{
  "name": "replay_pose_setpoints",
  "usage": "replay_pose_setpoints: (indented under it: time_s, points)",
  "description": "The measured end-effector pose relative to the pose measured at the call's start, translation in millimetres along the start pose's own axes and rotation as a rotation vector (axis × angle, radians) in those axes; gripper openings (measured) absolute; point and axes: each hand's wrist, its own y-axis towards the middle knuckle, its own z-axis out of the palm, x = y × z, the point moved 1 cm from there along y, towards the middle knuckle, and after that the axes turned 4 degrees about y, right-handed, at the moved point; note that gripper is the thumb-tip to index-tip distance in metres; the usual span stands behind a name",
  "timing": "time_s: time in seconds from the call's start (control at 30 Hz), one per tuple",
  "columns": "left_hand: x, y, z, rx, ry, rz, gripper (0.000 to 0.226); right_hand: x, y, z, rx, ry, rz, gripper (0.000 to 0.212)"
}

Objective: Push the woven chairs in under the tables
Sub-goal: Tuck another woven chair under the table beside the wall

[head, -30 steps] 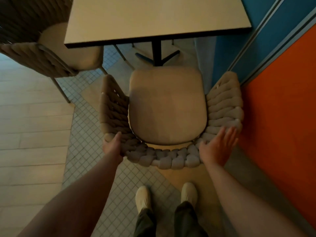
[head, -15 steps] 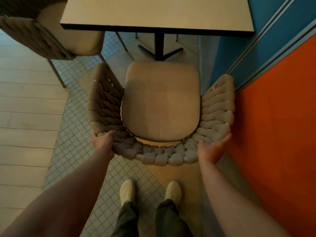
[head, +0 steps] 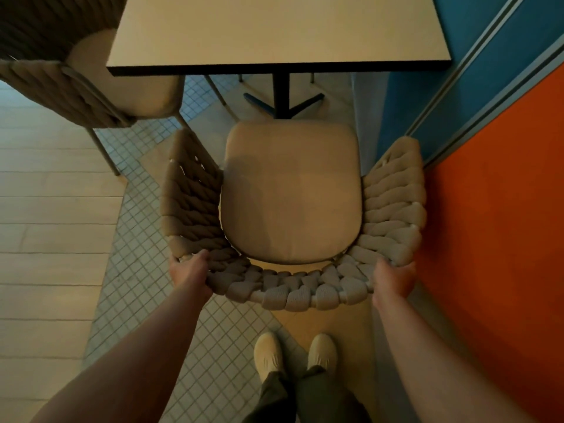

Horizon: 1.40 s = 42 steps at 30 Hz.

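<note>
The chair (head: 291,190) stands on the floor just short of the table (head: 277,32), its cushion's front edge near the table's black post (head: 280,93) and wholly clear of the tabletop, its woven back toward the person. The left hand (head: 189,270) grips the back's left rear corner, thumb over the top rope and the other fingers hidden behind the weave. The right hand (head: 395,277) is cupped against the back's right rear corner, fingers wrapped round the outside; whether it clasps or only presses cannot be told. Both forearms reach forward from the bottom corners. Below the chair are two pale shoes (head: 296,354) and dark trouser legs, close behind the back. A second chair (head: 91,77) of the same weave sits at the table's left side, its cushion partly beneath the tabletop's corner. The floor is small grid tile (head: 137,285) under the chair and plank (head: 45,239) to the left. On the right, a blue wall (head: 476,68) meets an orange panel (head: 503,224) just beside the chair's right arm.
</note>
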Motion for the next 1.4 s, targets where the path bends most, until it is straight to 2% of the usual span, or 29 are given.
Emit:
replay_pose_setpoints:
  time_s: [0.6, 0.77, 0.97, 1.07, 1.2, 1.4]
  points:
    - [-19, 18, 47, 0.028, -0.008, -0.010, 0.059, 39, 35, 25, 0.041, 0.050, -0.070, 0.051]
    - [-31, 24, 74, 0.026, -0.011, 0.026, 0.057, 59, 58, 41, 0.053, 0.045, -0.061, 0.058]
    - [-32, 25, 84, 0.135, 0.026, -0.025, 0.065, 65, 78, 41, 0.049, 0.094, -0.019, 0.060]
    - [-38, 29, 79, 0.217, 0.033, -0.053, 0.067, 67, 77, 40, 0.114, 0.195, 0.063, 0.069]
    - [-32, 32, 81, 0.196, 0.029, -0.062, 0.066, 65, 84, 38, 0.185, 0.267, 0.125, 0.073]
    - [-15, 16, 69, 0.187, 0.000, -0.082, 0.061, 52, 84, 17, 0.178, 0.266, 0.143, 0.071]
